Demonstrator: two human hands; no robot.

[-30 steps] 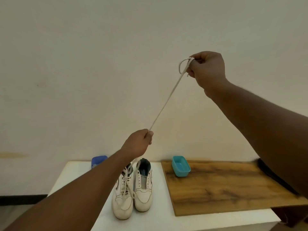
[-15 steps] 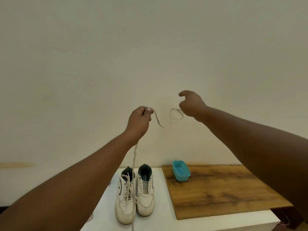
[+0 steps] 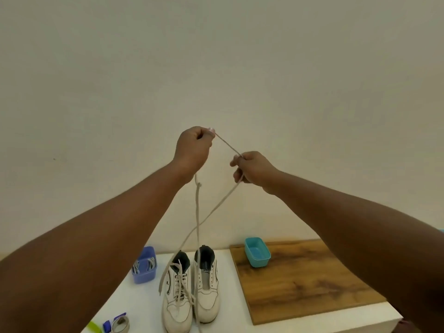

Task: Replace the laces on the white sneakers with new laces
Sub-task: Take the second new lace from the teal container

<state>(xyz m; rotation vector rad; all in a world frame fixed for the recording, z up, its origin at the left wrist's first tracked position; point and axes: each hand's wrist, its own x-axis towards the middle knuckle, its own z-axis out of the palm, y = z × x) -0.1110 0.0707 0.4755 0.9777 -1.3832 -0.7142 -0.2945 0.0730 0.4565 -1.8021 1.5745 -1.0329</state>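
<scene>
Two sneakers (image 3: 192, 289) stand on the white table (image 3: 228, 258) below a bare wall; both hands, left hand (image 3: 192, 150) and right hand (image 3: 254, 168), pinch a lace (image 3: 228, 146).

Matt woven cloth lace (image 3: 197, 212), smooth white sneakers (image 3: 192, 294) (leather-like), grained wooden board (image 3: 307, 284), glossy plastic tubs (image 3: 257, 252)

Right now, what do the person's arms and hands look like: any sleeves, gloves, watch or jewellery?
Both forearms are bare as far as the frame shows, with no sleeve in view. The left hand and right hand wear no gloves, and no watch, bracelet or ring can be seen. The one nail that shows, on the left hand, looks pale and short; any polish is too small to tell.
</scene>
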